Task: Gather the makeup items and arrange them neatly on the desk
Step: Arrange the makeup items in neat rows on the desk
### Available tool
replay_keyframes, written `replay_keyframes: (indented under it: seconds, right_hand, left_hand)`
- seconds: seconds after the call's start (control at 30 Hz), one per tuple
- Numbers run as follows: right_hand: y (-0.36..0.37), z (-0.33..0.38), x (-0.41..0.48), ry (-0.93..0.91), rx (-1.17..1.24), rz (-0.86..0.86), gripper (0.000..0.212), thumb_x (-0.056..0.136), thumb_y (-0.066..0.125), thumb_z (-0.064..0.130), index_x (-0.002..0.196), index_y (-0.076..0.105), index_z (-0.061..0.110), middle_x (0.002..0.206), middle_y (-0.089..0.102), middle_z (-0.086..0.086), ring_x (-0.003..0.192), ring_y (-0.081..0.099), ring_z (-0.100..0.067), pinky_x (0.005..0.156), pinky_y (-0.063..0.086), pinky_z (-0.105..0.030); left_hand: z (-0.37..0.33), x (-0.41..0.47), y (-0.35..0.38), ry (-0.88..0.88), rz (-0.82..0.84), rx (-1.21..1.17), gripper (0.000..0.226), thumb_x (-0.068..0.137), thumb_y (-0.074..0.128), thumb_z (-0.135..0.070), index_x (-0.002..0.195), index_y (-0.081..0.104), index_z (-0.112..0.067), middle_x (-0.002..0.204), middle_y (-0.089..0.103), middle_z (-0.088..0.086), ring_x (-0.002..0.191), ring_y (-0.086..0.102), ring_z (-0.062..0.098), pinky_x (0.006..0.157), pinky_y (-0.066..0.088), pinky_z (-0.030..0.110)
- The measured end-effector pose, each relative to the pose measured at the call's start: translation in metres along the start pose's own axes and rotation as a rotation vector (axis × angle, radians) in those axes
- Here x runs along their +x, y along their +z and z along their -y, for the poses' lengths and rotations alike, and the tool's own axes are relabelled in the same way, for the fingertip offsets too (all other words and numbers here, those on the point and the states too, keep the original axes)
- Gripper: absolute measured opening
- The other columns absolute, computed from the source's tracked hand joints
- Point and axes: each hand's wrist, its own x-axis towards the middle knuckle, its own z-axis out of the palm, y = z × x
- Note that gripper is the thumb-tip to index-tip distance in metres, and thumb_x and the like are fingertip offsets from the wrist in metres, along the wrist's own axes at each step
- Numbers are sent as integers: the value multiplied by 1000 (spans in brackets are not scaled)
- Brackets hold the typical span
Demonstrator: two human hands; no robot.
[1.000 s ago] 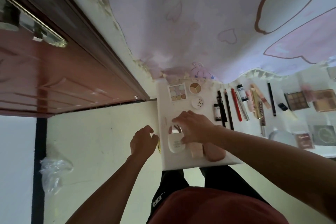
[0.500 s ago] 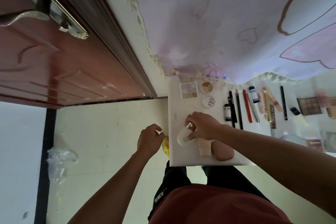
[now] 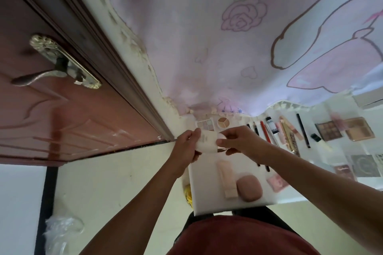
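Brown door [image 3: 62,99] fills your left, and a pink printed cloth [image 3: 228,47] hangs down the wall ahead. The white tabletop [image 3: 207,192] runs from your lap off to the right.

Your left hand [image 3: 186,147] and right hand [image 3: 240,141] meet over its far left part. To the right lie a brown palette [image 3: 328,131] beside a gold compact [image 3: 359,128], with a grey case [image 3: 364,165] nearer you, all flat and roughly in rows. Near the front edge a pink puff [image 3: 249,187] and a pink tube [image 3: 227,180] sit side by side. At the back left, an eyeshadow palette [image 3: 205,125] is next to a round trio pan [image 3: 223,122].

The item in play is a small white bottle [image 3: 207,142]. It is held off the surface between both hands, just in front of that eyeshadow palette. Your left grip curls round its left end and your right grip pinches its right end. Can't tell if you are working the cap.

A line of pencils [image 3: 263,130] lies parallel in the middle.

Judgement: mostly done, since most items already lie in order. What's left is to set the bottle down in line, and maybe square up the front pieces
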Motion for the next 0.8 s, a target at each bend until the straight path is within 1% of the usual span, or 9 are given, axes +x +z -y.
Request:
replay_keyframes:
  seconds: [0.17, 0.27, 0.37, 0.43, 0.53, 0.57, 0.7, 0.77, 0.8]
  right_hand:
    - [6, 10, -15, -123, 2, -83, 17, 83, 74, 5, 99, 71, -1, 66, 71, 4, 65, 68, -7, 62, 54, -19]
    - [11, 13, -22, -189, -8, -124, 15, 82, 74, 3, 97, 71, 1, 71, 72, 1, 65, 69, -7, 62, 54, -19]
    - [17, 15, -28, -270, -65, -178, 19, 79, 77, 3, 97, 72, 7, 67, 71, 7, 65, 69, -6, 62, 54, -17]
    - [19, 14, -30, -345, -193, -228, 22, 78, 79, 10, 99, 73, 13, 68, 70, 9, 65, 67, -4, 61, 53, -17]
    - [21, 10, -31, -422, -433, -324, 29, 79, 79, 25, 106, 73, 20, 80, 71, 2, 71, 63, -16, 68, 54, -26]
    - [20, 8, -31, -461, -495, -356, 32, 79, 79, 26, 109, 72, 19, 82, 71, 2, 72, 62, -17, 69, 52, -26]
    - [17, -3, -29, -733, -756, -394, 39, 77, 81, 25, 112, 70, 13, 85, 70, 2, 67, 57, -9, 66, 42, -11]
    - [17, -3, -28, -675, -676, -367, 39, 78, 81, 24, 114, 68, 16, 89, 71, 4, 70, 58, -5, 67, 44, -9]
    - [18, 4, -28, -555, -529, -333, 37, 79, 79, 24, 114, 67, 18, 90, 72, 2, 71, 61, -4, 69, 48, -12]
  left_hand:
    - [-18, -1, 0, 50, 11, 33, 32, 102, 42, -38, 80, 50, -16, 71, 45, -1, 57, 40, 9, 41, 33, 13]
    - [-22, 0, -1, 91, 13, 90, 33, 102, 41, -39, 83, 52, -15, 72, 45, -1, 58, 40, 9, 44, 34, 13]
    - [-24, 0, -2, 104, 5, 103, 33, 103, 39, -39, 83, 54, -16, 69, 45, -3, 56, 40, 7, 43, 33, 13]
    - [-24, -1, -2, 104, 3, 89, 34, 103, 39, -38, 82, 54, -16, 68, 45, -3, 55, 39, 7, 43, 32, 14]
    - [-27, -1, -3, 96, 16, 73, 35, 103, 39, -37, 81, 54, -15, 65, 44, -1, 52, 38, 8, 40, 31, 13]
    - [-29, -2, -3, 79, 21, 56, 36, 103, 39, -37, 81, 55, -14, 64, 44, -1, 51, 38, 7, 39, 31, 12]
    - [-31, -3, -4, -5, 26, -15, 37, 103, 41, -37, 80, 59, -13, 61, 44, -1, 47, 39, 6, 38, 30, 13]
    - [-31, -1, -5, -17, 9, -1, 37, 102, 41, -39, 78, 58, -15, 61, 43, 0, 47, 38, 7, 39, 28, 14]
    - [-30, -1, -6, -10, 3, 5, 37, 102, 41, -39, 77, 57, -16, 60, 43, 0, 45, 37, 6, 39, 27, 14]
